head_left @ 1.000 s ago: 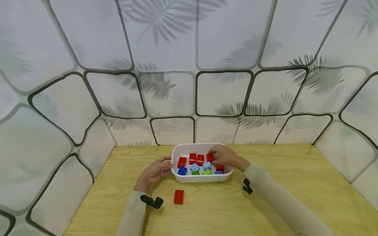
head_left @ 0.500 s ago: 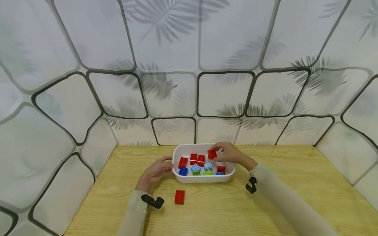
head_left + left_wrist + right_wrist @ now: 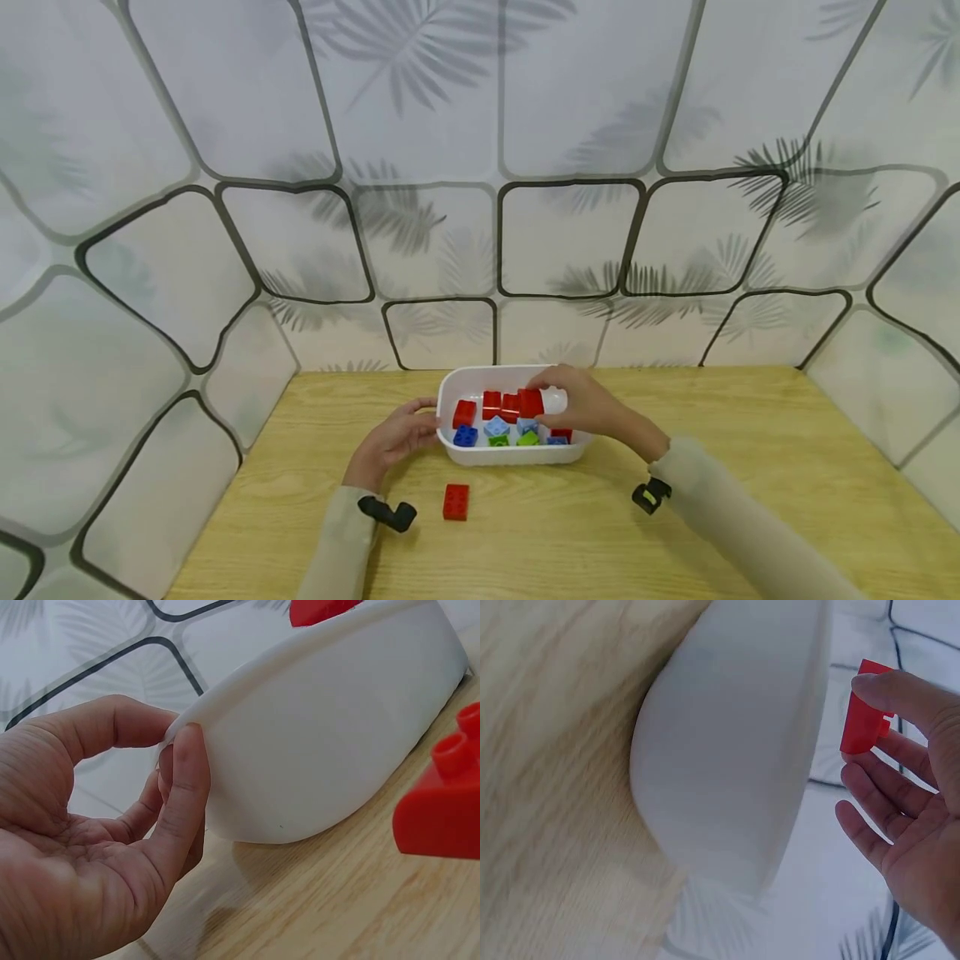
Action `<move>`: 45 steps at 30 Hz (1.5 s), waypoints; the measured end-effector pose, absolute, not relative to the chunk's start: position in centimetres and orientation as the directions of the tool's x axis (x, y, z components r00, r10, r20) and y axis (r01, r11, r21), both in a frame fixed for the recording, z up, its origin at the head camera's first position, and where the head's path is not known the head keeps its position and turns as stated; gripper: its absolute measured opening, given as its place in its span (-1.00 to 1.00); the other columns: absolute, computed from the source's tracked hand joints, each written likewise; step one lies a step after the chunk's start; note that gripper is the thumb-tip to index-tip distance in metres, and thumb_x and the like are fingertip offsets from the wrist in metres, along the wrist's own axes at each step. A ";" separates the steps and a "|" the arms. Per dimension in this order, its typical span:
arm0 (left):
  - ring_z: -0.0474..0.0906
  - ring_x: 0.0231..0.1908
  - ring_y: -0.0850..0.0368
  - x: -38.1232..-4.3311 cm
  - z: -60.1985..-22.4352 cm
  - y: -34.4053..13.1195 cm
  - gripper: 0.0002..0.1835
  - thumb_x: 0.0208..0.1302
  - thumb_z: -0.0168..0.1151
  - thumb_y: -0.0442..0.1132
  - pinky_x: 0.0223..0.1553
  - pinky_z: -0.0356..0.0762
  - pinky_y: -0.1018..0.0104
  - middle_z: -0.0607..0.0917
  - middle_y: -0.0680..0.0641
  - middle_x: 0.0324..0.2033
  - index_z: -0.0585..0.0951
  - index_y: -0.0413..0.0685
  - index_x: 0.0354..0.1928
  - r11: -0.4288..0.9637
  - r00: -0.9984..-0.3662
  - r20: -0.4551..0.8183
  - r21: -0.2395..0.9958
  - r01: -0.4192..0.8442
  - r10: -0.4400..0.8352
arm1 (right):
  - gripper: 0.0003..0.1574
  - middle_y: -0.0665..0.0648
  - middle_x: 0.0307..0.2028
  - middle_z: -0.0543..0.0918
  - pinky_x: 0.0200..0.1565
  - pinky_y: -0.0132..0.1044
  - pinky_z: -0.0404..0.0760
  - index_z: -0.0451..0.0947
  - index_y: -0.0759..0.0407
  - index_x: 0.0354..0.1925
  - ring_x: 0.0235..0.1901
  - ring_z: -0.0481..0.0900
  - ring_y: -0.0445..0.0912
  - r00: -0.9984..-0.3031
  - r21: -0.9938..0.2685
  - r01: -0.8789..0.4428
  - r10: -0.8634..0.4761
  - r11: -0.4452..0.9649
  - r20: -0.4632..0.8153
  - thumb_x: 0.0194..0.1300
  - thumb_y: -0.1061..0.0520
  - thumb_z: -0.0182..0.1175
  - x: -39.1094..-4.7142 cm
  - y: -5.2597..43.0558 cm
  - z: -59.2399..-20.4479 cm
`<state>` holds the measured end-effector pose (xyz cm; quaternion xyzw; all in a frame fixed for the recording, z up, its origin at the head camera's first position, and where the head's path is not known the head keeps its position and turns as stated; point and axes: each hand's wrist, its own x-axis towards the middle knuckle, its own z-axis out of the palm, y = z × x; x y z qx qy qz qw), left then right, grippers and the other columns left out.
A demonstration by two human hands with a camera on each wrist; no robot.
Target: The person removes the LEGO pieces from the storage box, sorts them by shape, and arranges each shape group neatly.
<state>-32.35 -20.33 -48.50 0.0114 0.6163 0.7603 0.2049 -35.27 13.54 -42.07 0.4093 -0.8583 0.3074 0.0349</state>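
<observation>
My left hand (image 3: pixel 393 442) grips the rim at the left end of a white plastic bin (image 3: pixel 517 456). In the left wrist view its thumb and fingers pinch the bin's edge. Over the right half of the bin, my right hand (image 3: pixel 588 404) pinches a red toy building brick (image 3: pixel 531 403) between thumb and fingers. The right wrist view shows that brick (image 3: pixel 864 720) above the rim, with the lower fingers spread. Other red bricks (image 3: pixel 464 414), a dark blue brick (image 3: pixel 465 436), light blue bricks (image 3: pixel 497 427) and green bricks (image 3: pixel 528 438) lie in the bin.
One loose red brick (image 3: pixel 456 502) lies on the wooden table (image 3: pixel 570 533) in front of the bin, near the left wrist. A patterned wall covering (image 3: pixel 570 242) rises behind the table's back edge and along both sides.
My right hand has lifted the red brick from the bin's right part and moved it left, beside the other red bricks. The left hand keeps its grip on the rim.
</observation>
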 end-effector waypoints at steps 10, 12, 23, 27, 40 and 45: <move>0.68 -0.22 0.24 -32.3 -48.2 -20.3 -0.45 0.46 0.08 -0.44 -0.07 0.70 0.39 0.70 0.00 -0.16 0.18 -0.37 0.40 -0.167 -0.920 -0.229 0.941 -0.293 0.319 | -0.52 0.06 -0.01 0.71 0.09 -0.09 0.66 0.67 0.12 0.02 0.00 0.60 -0.02 -0.542 -0.421 -0.823 -0.749 0.381 0.382 0.09 0.15 0.54 -31.1 11.7 -41.7; 0.68 -0.22 0.24 -32.4 -48.4 -20.4 -0.45 0.46 0.08 -0.44 -0.07 0.71 0.38 0.71 -0.01 -0.16 0.17 -0.37 0.40 -0.171 -0.917 -0.227 0.940 -0.294 0.327 | -0.51 0.02 0.01 0.71 0.11 -0.15 0.65 0.67 0.08 0.02 0.02 0.59 -0.07 -0.526 -0.412 -0.833 -0.761 0.370 0.380 0.09 0.14 0.54 -30.4 11.3 -41.9; 0.69 -0.23 0.25 -32.4 -48.6 -20.3 -0.44 0.45 0.08 -0.45 -0.09 0.71 0.39 0.72 -0.02 -0.16 0.16 -0.37 0.40 -0.178 -0.914 -0.229 0.937 -0.300 0.336 | -0.49 -0.04 0.01 0.71 0.14 -0.29 0.63 0.65 0.06 0.04 0.04 0.59 -0.16 -0.513 -0.373 -0.834 -0.821 0.407 0.250 0.12 0.07 0.54 -26.9 9.6 -43.0; 0.69 -0.24 0.24 -32.5 -48.7 -20.3 -0.47 0.45 0.08 -0.45 -0.09 0.71 0.38 0.72 -0.01 -0.16 0.19 -0.34 0.38 -0.177 -0.916 -0.239 0.936 -0.306 0.322 | -0.48 -0.03 0.01 0.71 0.13 -0.31 0.63 0.65 0.07 0.06 0.04 0.60 -0.17 -0.516 -0.338 -0.835 -0.831 0.434 0.208 0.12 0.04 0.53 -26.4 9.3 -43.8; 0.68 -0.23 0.23 -32.6 -48.6 -20.6 -0.46 0.46 0.10 -0.43 -0.08 0.71 0.40 0.70 -0.03 -0.14 0.18 -0.33 0.39 -0.170 -0.916 -0.246 0.935 -0.310 0.315 | -0.50 -0.04 -0.06 0.69 0.08 -0.32 0.62 0.66 0.06 0.00 -0.04 0.60 -0.18 -0.533 -0.210 -0.841 -0.830 0.499 0.163 0.12 -0.05 0.51 -26.4 8.5 -46.3; 0.68 -0.22 0.23 -32.5 -48.6 -20.5 -0.46 0.46 0.10 -0.43 -0.06 0.70 0.39 0.71 -0.03 -0.12 0.19 -0.32 0.39 -0.166 -0.918 -0.246 0.937 -0.308 0.312 | -0.51 -0.05 -0.12 0.66 0.03 -0.33 0.62 0.65 0.05 -0.04 -0.10 0.58 -0.20 -0.507 -0.172 -0.861 -0.837 0.479 0.205 0.08 -0.05 0.53 -26.5 8.5 -47.0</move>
